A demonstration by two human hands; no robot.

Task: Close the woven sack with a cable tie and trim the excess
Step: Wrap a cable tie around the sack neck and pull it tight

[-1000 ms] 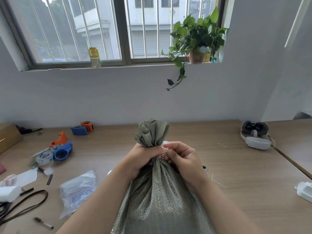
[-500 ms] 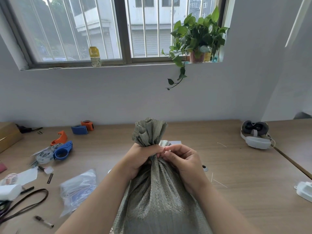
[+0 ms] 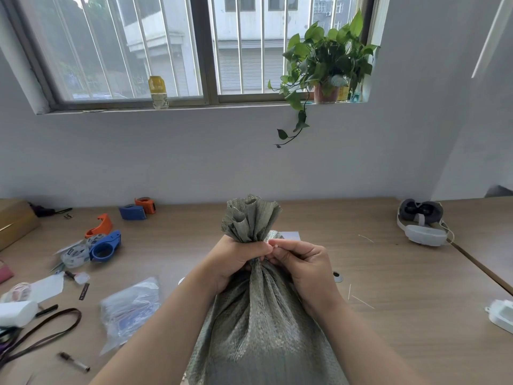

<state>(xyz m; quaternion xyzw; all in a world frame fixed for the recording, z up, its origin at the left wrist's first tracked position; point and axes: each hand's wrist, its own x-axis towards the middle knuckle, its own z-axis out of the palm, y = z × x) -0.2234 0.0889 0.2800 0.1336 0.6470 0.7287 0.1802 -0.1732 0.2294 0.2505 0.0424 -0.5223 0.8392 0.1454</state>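
A grey-green woven sack (image 3: 261, 323) stands on the wooden table in front of me, its mouth gathered into a ruffled bunch (image 3: 249, 218). My left hand (image 3: 238, 259) grips the gathered neck just below the ruffle. My right hand (image 3: 302, 262) is curled against the neck from the right, its thumb and forefinger pinching a small white piece, apparently the cable tie (image 3: 275, 246). The rest of the tie is hidden between my fingers and the sack.
Blue and orange tape dispensers (image 3: 104, 244) lie at the left, with a clear plastic bag (image 3: 130, 307), a brown strap (image 3: 41, 333) and small tools. A headset (image 3: 420, 223) sits at the right. Thin white offcuts (image 3: 361, 300) lie right of the sack.
My hands and the sack's neck have shifted slightly. My right fingers have closed tighter against the neck, and the loop seen a second ago is no longer visible.
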